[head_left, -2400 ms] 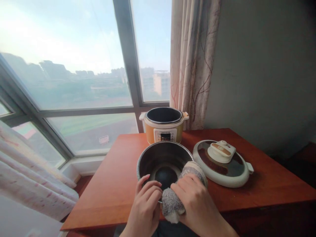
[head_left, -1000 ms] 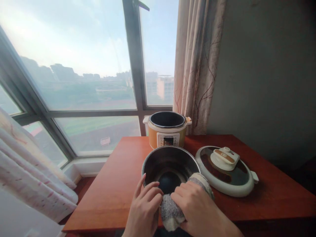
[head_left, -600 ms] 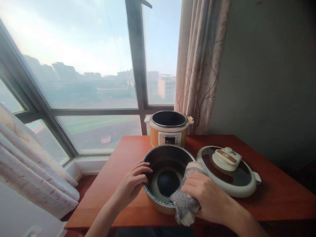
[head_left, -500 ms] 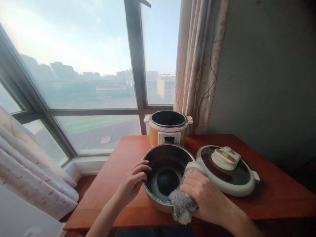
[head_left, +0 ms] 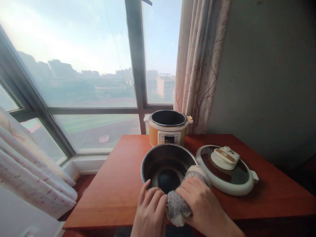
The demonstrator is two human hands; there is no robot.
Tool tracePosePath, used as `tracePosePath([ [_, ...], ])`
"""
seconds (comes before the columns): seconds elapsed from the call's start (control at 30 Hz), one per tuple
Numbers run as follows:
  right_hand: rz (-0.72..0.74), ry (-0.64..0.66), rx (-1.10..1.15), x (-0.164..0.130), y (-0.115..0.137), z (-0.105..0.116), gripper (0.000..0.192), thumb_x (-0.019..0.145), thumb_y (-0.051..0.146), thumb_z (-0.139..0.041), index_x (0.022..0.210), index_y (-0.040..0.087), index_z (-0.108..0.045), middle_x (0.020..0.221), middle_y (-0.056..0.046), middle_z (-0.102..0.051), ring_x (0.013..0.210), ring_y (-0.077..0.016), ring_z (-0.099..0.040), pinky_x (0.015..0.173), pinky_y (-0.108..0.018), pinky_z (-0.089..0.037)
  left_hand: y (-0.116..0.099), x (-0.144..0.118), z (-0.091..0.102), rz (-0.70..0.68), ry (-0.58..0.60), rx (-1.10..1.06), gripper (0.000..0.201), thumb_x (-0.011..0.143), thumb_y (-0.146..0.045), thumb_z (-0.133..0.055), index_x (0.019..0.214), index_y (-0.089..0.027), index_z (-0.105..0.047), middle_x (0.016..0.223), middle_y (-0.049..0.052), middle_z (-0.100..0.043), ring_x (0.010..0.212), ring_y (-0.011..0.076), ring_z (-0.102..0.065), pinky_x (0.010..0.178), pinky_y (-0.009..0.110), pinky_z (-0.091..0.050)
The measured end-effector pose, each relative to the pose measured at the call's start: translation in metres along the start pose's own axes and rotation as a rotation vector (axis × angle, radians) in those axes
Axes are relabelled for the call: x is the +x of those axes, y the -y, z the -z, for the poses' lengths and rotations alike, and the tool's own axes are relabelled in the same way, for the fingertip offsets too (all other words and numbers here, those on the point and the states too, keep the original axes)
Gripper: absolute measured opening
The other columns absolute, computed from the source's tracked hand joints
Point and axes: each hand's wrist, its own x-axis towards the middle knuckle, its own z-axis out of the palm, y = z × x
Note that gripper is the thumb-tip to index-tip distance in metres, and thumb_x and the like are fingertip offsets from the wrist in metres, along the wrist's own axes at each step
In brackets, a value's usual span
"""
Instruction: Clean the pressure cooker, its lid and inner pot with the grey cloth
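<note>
two hands at the near rim of a metal inner pot, one pressing a grey cloth on it.

the right hand [head_left: 201, 205] is closed around a grey cloth [head_left: 179, 205], which is draped over the near right rim of the inner pot [head_left: 158, 161]; the left hand [head_left: 150, 214] lies curled on the near rim just beside it, fingers bent over the edge, touching the cloth. the pot stands upright on the red-brown table [head_left: 116, 184] near its front edge, mouth up, and inside only its dark bottom shows. behind it, by the window, stands the orange cooker body [head_left: 168, 130], open on top, its control panel facing the person. to the right of the pot the cooker lid [head_left: 225, 169] lies flat, knob up, and a curtain [head_left: 199, 65] hangs behind.
</note>
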Motion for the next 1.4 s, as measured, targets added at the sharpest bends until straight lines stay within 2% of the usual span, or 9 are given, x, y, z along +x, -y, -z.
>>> tracePosePath([
  [0.1,0.000,-0.033,0.007,-0.002,0.003,-0.003,0.021,0.077,0.035,-0.079,0.087,0.025,-0.063,0.091,0.001,-0.065,0.090,-0.0228,-0.052,0.080,-0.036,-0.031,-0.004,0.002,-0.002,0.015,0.051,0.008,0.019,0.087,-0.011,-0.044,0.087,-0.024,-0.058,0.079,0.002,-0.065,0.085,0.0203,-0.064,0.118,0.045,-0.034],
  [0.3,0.041,-0.043,0.034,-0.003,0.002,0.004,0.020,0.078,0.031,-0.077,0.088,0.024,-0.062,0.091,0.001,-0.066,0.090,-0.0219,-0.054,0.080,-0.035,-0.032,0.015,0.008,0.008,-0.057,0.113,0.014,0.021,0.095,-0.012,-0.044,0.081,-0.023,-0.056,0.075,-0.002,-0.063,0.078,0.0154,-0.064,0.119,0.045,-0.036],
  [0.43,0.082,0.058,0.024,-0.003,-0.002,0.015,0.016,0.079,0.028,-0.075,0.085,0.023,-0.060,0.091,0.001,-0.066,0.090,-0.0207,-0.055,0.079,-0.034,-0.033,0.048,0.011,0.022,-0.132,0.125,-0.049,0.024,0.097,-0.014,-0.045,0.078,-0.023,-0.057,0.088,0.002,-0.070,0.099,0.0165,-0.068,0.117,0.042,-0.040],
  [0.57,0.135,0.116,0.046,-0.002,-0.008,0.022,0.011,0.082,0.025,-0.072,0.085,0.023,-0.061,0.091,0.000,-0.067,0.091,-0.0202,-0.056,0.082,-0.034,-0.036,0.097,0.013,0.034,-0.163,0.159,-0.098,0.026,0.096,-0.012,-0.046,0.079,-0.022,-0.063,0.119,0.008,-0.072,0.131,0.0222,-0.055,0.111,0.041,-0.047],
  [0.73,0.135,0.101,0.078,0.001,-0.008,0.023,0.011,0.082,0.023,-0.071,0.087,0.023,-0.062,0.091,0.000,-0.067,0.091,-0.0201,-0.056,0.084,-0.034,-0.038,0.122,0.014,0.029,-0.090,0.144,-0.173,0.031,0.095,-0.008,-0.041,0.078,-0.021,-0.063,0.131,0.012,-0.068,0.134,0.0230,-0.054,0.099,0.035,-0.055],
  [0.9,0.108,0.058,0.111,-0.001,-0.009,0.018,0.014,0.080,0.023,-0.073,0.090,0.023,-0.063,0.094,0.000,-0.067,0.094,-0.0212,-0.056,0.086,-0.035,-0.038,0.107,0.011,0.027,-0.021,0.125,-0.096,0.033,0.093,-0.003,-0.037,0.080,-0.020,-0.062,0.134,0.012,-0.066,0.137,0.0226,-0.051,0.101,0.036,-0.055],
  [1.03,0.091,0.030,0.135,-0.004,-0.008,0.014,0.015,0.079,0.021,-0.072,0.091,0.024,-0.064,0.095,0.000,-0.067,0.095,-0.0210,-0.056,0.088,-0.035,-0.038,0.089,0.008,0.037,-0.085,0.126,0.015,0.029,0.089,-0.002,-0.042,0.086,-0.022,-0.063,0.127,0.008,-0.069,0.136,0.0223,-0.051,0.113,0.044,-0.045],
  [1.27,0.089,-0.071,0.135,-0.005,-0.006,0.005,0.018,0.076,0.024,-0.075,0.090,0.024,-0.064,0.094,0.000,-0.068,0.098,-0.0217,-0.057,0.099,-0.037,-0.036,0.017,0.008,0.028,-0.172,0.223,0.004,0.032,0.083,-0.009,-0.049,0.106,-0.024,-0.064,0.105,0.001,-0.075,0.119,0.0196,-0.063,0.126,0.044,-0.016],
  [1.4,0.118,-0.090,0.096,-0.004,-0.006,0.005,0.019,0.078,0.031,-0.076,0.089,0.025,-0.062,0.085,0.003,-0.066,0.087,-0.0193,-0.059,0.114,-0.046,-0.023,-0.001,0.007,0.014,-0.104,0.179,-0.041,0.025,0.083,-0.009,-0.046,0.097,-0.022,-0.062,0.097,0.002,-0.074,0.111,0.0197,-0.066,0.120,0.041,-0.028],
])
